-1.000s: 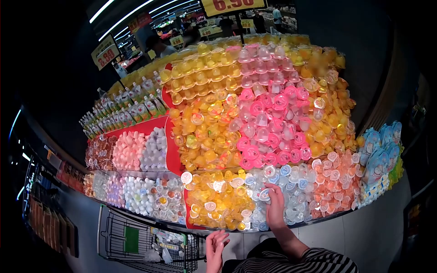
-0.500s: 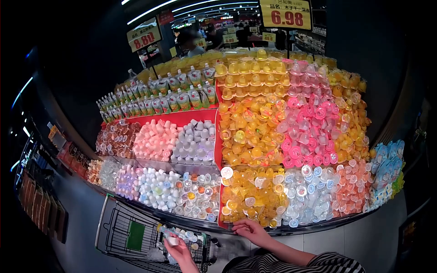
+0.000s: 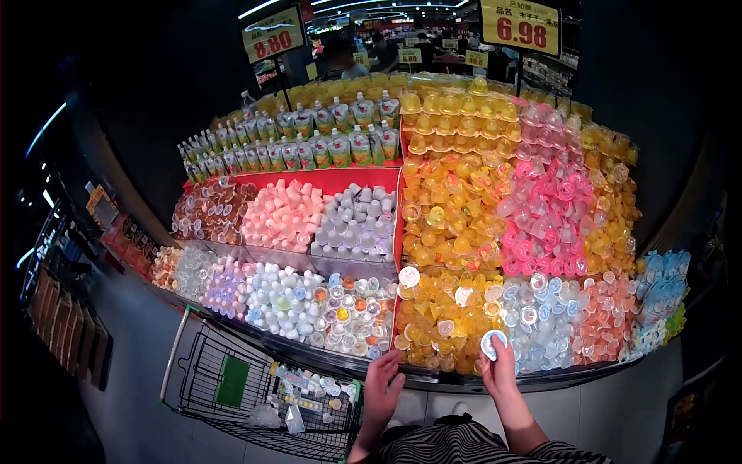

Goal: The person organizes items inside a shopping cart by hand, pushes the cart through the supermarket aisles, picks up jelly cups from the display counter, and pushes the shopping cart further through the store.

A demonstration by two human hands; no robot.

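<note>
**One round, white-lidded plastic cup point(image 3: 492, 345) in your right hand point(image 3: 502, 375)**

The black wire cart point(image 3: 232, 380) with its green panel stands close alongside the display, seemingly for easy reach. Your left hand point(image 3: 380, 387) looks empty, fingers loosely parted near the display's black front edge point(image 3: 433, 378). Your right pinches the cup narrowly at its rim, leaving the printed lid visible. Sorted colours probably keep kinds distinct. Grey tiled floor point(image 3: 568, 402) lies below; strip lights point(image 3: 257, 9) shine overhead.

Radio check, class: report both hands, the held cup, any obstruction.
Right hand holding jelly cup. Left hand open, seemingly empty. Shopping cart left; right hand unobstructed.
</note>
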